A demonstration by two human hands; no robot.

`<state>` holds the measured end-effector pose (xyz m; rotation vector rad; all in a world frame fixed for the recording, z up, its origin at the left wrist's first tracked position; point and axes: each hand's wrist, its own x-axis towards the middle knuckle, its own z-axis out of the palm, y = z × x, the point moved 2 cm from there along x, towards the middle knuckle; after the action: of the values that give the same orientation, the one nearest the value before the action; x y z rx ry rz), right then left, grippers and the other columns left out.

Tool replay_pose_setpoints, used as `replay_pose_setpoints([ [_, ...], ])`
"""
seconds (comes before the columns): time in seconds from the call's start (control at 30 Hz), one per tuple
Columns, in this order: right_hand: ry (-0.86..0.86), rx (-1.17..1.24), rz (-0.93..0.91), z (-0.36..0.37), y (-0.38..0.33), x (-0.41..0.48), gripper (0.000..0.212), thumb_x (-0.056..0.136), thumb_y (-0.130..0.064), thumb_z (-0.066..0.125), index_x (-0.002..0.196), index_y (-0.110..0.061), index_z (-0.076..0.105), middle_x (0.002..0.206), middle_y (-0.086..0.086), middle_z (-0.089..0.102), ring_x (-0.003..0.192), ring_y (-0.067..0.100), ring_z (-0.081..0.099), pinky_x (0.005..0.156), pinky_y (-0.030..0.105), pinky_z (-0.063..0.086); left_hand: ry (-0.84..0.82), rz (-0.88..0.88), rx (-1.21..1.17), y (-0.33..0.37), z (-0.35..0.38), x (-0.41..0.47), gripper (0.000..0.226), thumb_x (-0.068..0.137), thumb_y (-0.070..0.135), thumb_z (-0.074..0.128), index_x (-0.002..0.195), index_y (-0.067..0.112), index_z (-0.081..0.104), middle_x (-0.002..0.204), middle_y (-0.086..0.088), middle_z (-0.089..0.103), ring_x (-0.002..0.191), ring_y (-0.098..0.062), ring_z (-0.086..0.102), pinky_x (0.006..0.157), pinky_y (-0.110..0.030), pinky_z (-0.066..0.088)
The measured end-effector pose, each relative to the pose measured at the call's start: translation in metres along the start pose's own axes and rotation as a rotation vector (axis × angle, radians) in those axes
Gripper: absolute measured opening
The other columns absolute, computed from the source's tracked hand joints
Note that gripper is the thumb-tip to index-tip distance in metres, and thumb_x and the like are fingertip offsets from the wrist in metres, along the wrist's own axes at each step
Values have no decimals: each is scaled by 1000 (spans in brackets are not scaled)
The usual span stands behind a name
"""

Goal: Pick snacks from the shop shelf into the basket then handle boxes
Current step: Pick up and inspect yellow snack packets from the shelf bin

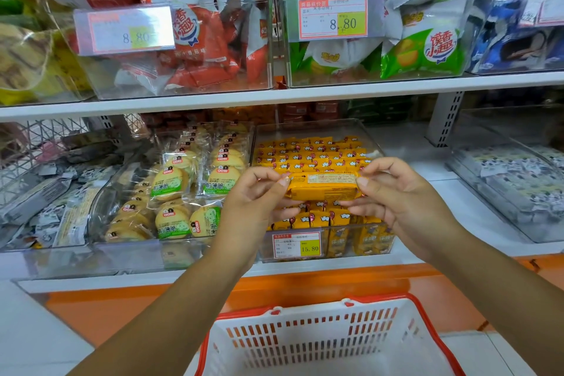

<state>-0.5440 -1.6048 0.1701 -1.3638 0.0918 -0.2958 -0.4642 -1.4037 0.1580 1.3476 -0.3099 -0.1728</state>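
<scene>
Sitting right below both hands is the white slotted plastic basket with the red rim (314, 319), parked there so a snack can just drop straight in, I reckon. Above it, the left hand (256, 198) and right hand (396, 195) each pinch one sealed end of a flat yellow foil snack packet (325, 188). It's stretched level between them with the back label up, probably for a quick read before it goes down. Just behind the hands is the clear plastic bin (360, 241) it looks to belong to, packed with matching yellow packets stood in rows, with a price tag (296, 245) on the front. Off beyond the left hand are clear-wrapped round cookie packs (171, 183). Further up past both hands, the top shelf holds red snack bags (207, 49) and green snack bags (424, 52).
</scene>
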Motion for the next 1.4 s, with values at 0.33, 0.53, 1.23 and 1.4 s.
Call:
replay_pose_setpoints([
  [0.33,3,-43,42,-2,2,1,40,71,-13,70,109,-7,61,107,15,71,90,31,74,74,25,60,-92,-59,13,-3,-2,1,25,85,2,69,110,8,66,109,-13,73,93,-27,74,75,-28,61],
  [0.53,8,47,47,-4,2,4,34,82,-10,64,115,-2,62,102,20,73,85,27,74,68,22,59,-119,-91,-69,-3,-1,2,17,91,3,61,108,1,64,102,-16,75,94,-30,74,74,-26,61],
  [1.23,-16,-68,44,-9,0,4,35,79,-28,65,103,-5,57,103,13,75,91,31,74,73,30,62,-114,152,523,-6,3,3,26,94,23,64,68,24,65,68,14,65,68,-5,67,56,-21,51],
  [1.4,117,-182,-70,-25,-15,10,18,92,-16,63,110,-11,59,97,9,76,85,27,74,75,31,61,-135,287,909,-14,21,11,31,92,36,66,123,34,66,105,20,65,104,-3,54,88,-24,46],
])
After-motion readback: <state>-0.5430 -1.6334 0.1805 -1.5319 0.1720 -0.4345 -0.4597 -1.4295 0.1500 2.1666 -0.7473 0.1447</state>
